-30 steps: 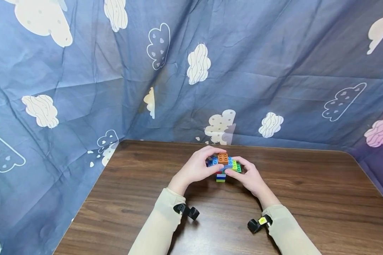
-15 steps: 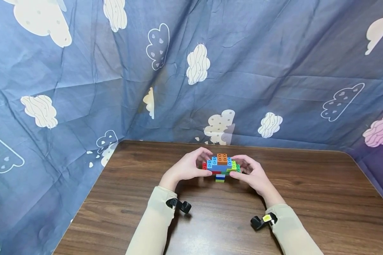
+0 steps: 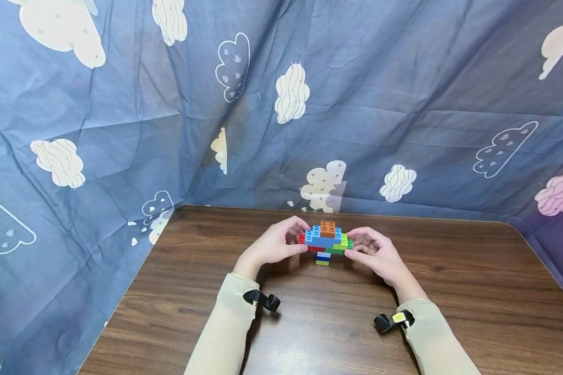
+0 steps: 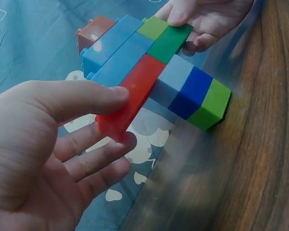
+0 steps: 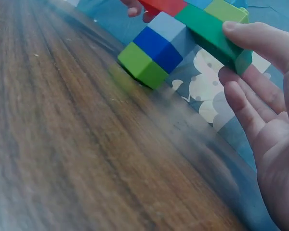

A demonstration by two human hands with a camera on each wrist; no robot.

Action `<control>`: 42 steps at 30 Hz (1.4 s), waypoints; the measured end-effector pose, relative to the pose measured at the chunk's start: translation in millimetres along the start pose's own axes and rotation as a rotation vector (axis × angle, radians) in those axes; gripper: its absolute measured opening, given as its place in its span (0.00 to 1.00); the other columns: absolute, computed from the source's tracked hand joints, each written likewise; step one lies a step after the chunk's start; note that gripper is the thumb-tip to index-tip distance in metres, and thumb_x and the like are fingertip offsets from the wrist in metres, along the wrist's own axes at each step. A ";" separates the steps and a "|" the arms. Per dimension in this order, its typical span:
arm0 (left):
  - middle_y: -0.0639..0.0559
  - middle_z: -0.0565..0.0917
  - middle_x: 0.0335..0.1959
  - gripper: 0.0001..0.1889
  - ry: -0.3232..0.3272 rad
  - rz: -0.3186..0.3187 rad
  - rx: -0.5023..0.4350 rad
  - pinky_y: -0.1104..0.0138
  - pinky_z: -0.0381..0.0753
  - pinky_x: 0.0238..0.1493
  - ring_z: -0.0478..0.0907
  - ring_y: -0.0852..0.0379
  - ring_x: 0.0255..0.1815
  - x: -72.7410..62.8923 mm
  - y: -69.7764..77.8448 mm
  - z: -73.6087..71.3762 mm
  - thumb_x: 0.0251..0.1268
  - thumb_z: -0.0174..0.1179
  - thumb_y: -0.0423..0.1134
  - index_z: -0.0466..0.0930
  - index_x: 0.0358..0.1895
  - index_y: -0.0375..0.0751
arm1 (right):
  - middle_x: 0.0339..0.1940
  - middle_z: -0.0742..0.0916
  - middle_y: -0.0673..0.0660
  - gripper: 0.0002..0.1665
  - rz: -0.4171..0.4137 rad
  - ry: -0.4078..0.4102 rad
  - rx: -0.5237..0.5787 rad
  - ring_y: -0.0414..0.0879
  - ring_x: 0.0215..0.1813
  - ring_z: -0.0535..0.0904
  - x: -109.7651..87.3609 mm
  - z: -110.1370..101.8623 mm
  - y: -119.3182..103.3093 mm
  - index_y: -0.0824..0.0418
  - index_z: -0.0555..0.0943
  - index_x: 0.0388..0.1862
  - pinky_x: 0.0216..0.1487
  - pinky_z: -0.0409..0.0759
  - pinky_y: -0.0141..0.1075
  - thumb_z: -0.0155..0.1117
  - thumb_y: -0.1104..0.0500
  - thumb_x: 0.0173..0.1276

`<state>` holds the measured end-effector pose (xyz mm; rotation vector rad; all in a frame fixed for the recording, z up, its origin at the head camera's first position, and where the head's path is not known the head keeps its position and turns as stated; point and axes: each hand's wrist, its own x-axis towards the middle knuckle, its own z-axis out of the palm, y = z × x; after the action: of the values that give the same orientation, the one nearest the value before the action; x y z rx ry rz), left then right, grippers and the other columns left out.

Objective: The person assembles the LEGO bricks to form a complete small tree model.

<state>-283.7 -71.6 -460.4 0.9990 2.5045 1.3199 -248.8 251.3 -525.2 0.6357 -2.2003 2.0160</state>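
A toy building-brick model point(image 3: 322, 242) stands upright near the back of the table, wide on top and narrow below. Its stem stacks lime, dark blue point(image 4: 193, 92) and pale blue bricks. Above lie a red brick point(image 4: 135, 89) and a green brick point(image 5: 213, 34) side by side, then blue and lime bricks, with an orange-brown brick point(image 3: 328, 229) on top. My left hand point(image 3: 274, 242) pinches the red brick's outer end between thumb and fingers. On the opposite side, my right hand point(image 3: 379, 256) holds the green brick's end, thumb in front and fingers behind.
The brown wooden table point(image 3: 319, 323) ends just behind the model, where a blue cloud-patterned cloth point(image 3: 262, 156) hangs. Black camera mounts sit on both wrists, over pale sleeves point(image 3: 227, 323).
My left hand has left the orange-brown top brick and moved left and down to the red end. My right hand has slid outward to the green end. The model has shifted slightly.
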 end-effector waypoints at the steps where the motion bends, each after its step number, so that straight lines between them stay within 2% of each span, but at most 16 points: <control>1: 0.49 0.87 0.51 0.22 0.010 0.004 0.000 0.57 0.86 0.54 0.83 0.53 0.50 0.1 -0.6 0.2 0.70 0.75 0.34 0.79 0.63 0.44 | 0.48 0.89 0.56 0.26 0.000 0.008 -0.004 0.41 0.45 0.86 0.5 0.6 0.1 0.73 0.80 0.63 0.50 0.87 0.31 0.76 0.77 0.67; 6: 0.48 0.87 0.55 0.23 0.050 0.011 -0.012 0.54 0.86 0.56 0.84 0.53 0.51 0.0 -2.1 0.4 0.71 0.74 0.34 0.79 0.65 0.44 | 0.48 0.88 0.56 0.25 0.013 0.042 -0.027 0.42 0.46 0.87 2.2 3.1 -1.6 0.71 0.80 0.65 0.50 0.87 0.31 0.75 0.73 0.70; 12: 0.48 0.87 0.55 0.23 0.070 0.012 -0.015 0.62 0.85 0.52 0.84 0.55 0.48 1.9 -4.8 2.4 0.72 0.74 0.34 0.79 0.66 0.44 | 0.50 0.88 0.57 0.25 0.030 0.050 -0.051 0.44 0.46 0.87 3.6 3.0 -0.7 0.68 0.81 0.67 0.46 0.87 0.32 0.74 0.70 0.73; 18: 0.48 0.89 0.56 0.23 0.066 -0.008 -0.006 0.59 0.86 0.55 0.85 0.56 0.49 3.6 -11.6 6.0 0.74 0.72 0.38 0.81 0.69 0.44 | 0.48 0.88 0.60 0.24 0.038 0.021 -0.068 0.46 0.43 0.88 5.2 3.1 1.4 0.67 0.80 0.69 0.39 0.88 0.37 0.71 0.68 0.77; 22: 0.48 0.88 0.55 0.27 0.042 -0.048 -0.006 0.60 0.86 0.55 0.85 0.56 0.47 4.5 -15.2 7.5 0.71 0.76 0.39 0.81 0.71 0.43 | 0.46 0.88 0.62 0.23 0.077 -0.004 -0.088 0.48 0.42 0.89 5.9 3.3 4.2 0.66 0.80 0.70 0.41 0.89 0.38 0.69 0.65 0.80; 25: 0.49 0.88 0.51 0.28 0.028 -0.088 0.010 0.63 0.85 0.51 0.84 0.57 0.44 5.0 -17.4 9.1 0.69 0.77 0.37 0.81 0.70 0.42 | 0.49 0.87 0.63 0.23 0.115 -0.030 -0.140 0.48 0.42 0.89 6.3 3.7 5.1 0.66 0.79 0.71 0.42 0.89 0.37 0.69 0.64 0.81; 28: 0.51 0.87 0.47 0.26 0.018 -0.123 0.050 0.65 0.83 0.48 0.82 0.59 0.43 5.1 -19.8 11.4 0.70 0.76 0.36 0.82 0.68 0.41 | 0.53 0.86 0.64 0.26 0.153 -0.047 -0.198 0.46 0.45 0.88 6.1 4.3 3.9 0.66 0.80 0.71 0.45 0.87 0.34 0.73 0.62 0.78; 32: 0.50 0.87 0.46 0.23 0.006 -0.138 0.085 0.64 0.82 0.50 0.82 0.58 0.44 4.7 -23.5 14.1 0.70 0.75 0.36 0.84 0.66 0.40 | 0.54 0.88 0.63 0.29 0.198 -0.053 -0.262 0.45 0.48 0.86 5.5 4.4 2.3 0.65 0.82 0.69 0.49 0.85 0.30 0.80 0.59 0.72; 38: 0.51 0.89 0.47 0.22 0.000 -0.155 0.125 0.61 0.82 0.55 0.83 0.57 0.46 4.0 -27.2 16.3 0.71 0.75 0.38 0.85 0.64 0.41 | 0.50 0.90 0.57 0.27 0.187 -0.062 -0.410 0.46 0.49 0.85 4.4 5.0 4.4 0.61 0.86 0.66 0.49 0.84 0.31 0.81 0.53 0.72; 42: 0.53 0.88 0.46 0.21 -0.023 -0.183 0.134 0.61 0.82 0.55 0.82 0.57 0.46 3.5 -28.6 17.9 0.71 0.76 0.40 0.86 0.63 0.41 | 0.47 0.90 0.54 0.26 0.183 -0.062 -0.478 0.45 0.47 0.84 3.4 5.1 6.7 0.59 0.87 0.64 0.47 0.83 0.32 0.81 0.52 0.71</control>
<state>-293.2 -68.5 -492.8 0.7804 2.6230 1.0961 -253.2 245.8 -530.9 0.4549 -2.7226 1.4531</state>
